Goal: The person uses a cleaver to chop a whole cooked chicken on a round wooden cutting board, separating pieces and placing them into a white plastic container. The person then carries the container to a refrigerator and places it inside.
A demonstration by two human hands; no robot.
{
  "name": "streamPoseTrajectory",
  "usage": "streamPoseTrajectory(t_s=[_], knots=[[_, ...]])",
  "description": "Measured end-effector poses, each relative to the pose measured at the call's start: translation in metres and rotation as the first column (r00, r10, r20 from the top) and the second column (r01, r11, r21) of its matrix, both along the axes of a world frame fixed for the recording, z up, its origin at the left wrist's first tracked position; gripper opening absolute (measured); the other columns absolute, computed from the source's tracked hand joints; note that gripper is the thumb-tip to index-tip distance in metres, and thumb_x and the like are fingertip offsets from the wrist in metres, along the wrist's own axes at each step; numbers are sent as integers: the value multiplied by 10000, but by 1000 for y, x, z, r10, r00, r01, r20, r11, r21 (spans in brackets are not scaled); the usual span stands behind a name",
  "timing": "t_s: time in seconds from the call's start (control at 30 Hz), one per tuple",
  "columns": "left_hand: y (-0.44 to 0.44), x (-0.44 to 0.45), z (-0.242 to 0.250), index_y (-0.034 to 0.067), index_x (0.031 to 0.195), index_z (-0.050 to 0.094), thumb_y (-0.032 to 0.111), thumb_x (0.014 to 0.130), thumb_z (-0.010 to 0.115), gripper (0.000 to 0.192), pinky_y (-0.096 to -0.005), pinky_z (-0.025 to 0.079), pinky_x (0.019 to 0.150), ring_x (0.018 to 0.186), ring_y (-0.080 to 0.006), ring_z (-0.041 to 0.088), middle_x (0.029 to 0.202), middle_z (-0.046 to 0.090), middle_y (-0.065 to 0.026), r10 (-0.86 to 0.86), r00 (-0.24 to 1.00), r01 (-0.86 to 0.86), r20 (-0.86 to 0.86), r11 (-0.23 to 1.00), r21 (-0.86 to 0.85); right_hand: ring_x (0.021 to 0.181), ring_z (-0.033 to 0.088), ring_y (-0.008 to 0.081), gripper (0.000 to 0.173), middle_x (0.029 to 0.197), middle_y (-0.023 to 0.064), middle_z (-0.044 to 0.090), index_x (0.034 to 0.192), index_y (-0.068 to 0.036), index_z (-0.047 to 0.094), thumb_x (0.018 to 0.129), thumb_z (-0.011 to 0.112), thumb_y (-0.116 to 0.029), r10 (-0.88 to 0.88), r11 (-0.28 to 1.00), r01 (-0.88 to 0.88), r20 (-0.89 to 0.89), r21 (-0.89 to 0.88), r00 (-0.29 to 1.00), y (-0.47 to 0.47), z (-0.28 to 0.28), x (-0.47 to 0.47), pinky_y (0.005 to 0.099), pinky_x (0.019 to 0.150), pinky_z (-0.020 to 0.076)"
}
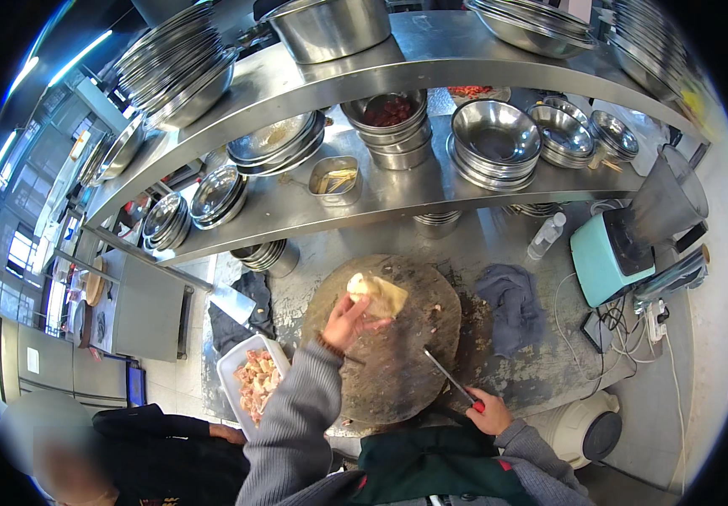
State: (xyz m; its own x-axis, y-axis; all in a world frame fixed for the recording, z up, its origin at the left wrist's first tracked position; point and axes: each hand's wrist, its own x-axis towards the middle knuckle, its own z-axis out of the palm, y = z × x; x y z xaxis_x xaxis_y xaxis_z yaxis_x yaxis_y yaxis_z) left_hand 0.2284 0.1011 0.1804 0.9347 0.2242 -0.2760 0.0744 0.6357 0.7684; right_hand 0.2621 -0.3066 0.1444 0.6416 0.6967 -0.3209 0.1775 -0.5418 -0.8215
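My left hand (348,324) holds a pale yellow piece of food (379,296), perhaps raw poultry, above the round wooden chopping block (395,373). Small scraps dot the block's worn top. At the block's lower right, my right hand (489,411) grips the red handle of a knife (451,379); its blade shows as a narrow strip, its tip over the block. A white plastic tub (228,379) of chopped raw meat pieces (257,382) stands left of the block, partly behind my left sleeve.
A cleaver (234,303) lies on a dark cloth (262,297) at left. Right of the block are a grey cloth (510,310), a plastic bottle (547,237) and a turquoise blender (610,253) with cords. Steel shelves (402,196) carry bowls. A co-worker (168,443) stands at lower left.
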Motion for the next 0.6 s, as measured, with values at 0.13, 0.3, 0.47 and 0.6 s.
streamPoseTrajectory(t_s=[0.13,0.3,0.47,0.6], knots=[[-43,-59,57,34,1495,267,166,1029,430,511,-556,512,989,1275,-336,530,1462,436,-134,-9,977,40,211,989,-143,924,650,416,559,977,226,684,1341,-81,561,813,637,-246,29,1000,-29,71,0,997,7,0,0,428,900,498],[-71,-85,100,12,1522,204,248,956,498,680,-544,527,956,1293,-430,493,1524,315,-267,-38,958,105,284,969,-223,880,642,436,547,904,242,666,1339,-84,562,814,617,-228,51,998,-48,80,-41,995,12,9,1,448,855,506],[-84,-96,96,-2,1482,272,140,905,572,666,-507,572,876,1215,-422,559,1456,400,-284,27,962,11,271,990,-139,891,632,443,560,906,238,663,1363,-79,535,830,606,-236,67,996,-63,72,-67,995,13,13,-3,446,891,484],[-89,-89,50,2,1372,361,31,889,590,536,-441,626,725,1034,-367,661,1263,563,-225,140,990,-131,-26,964,231,1004,622,419,571,1039,221,668,1371,-76,525,837,621,-255,47,994,-41,61,-98,997,14,11,-8,429,946,460]])
